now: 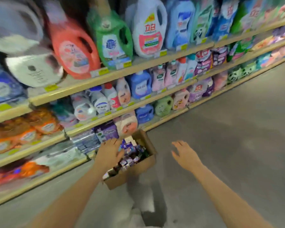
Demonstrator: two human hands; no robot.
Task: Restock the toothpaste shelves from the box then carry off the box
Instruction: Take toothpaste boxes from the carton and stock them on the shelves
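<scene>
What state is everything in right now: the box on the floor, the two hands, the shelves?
Box: on the floor by the bottom shelf, open at the top, partly filled with small packs.
Left hand: open, fingers spread over the box; contact unclear.
Right hand: open, fingers spread, right of the box, holding nothing.
Shelves: stocked with detergent bottles and pouches.

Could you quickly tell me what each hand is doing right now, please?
Left hand: open, fingers spread over the cardboard box, holding nothing.
Right hand: open, empty, beside the box.
</scene>
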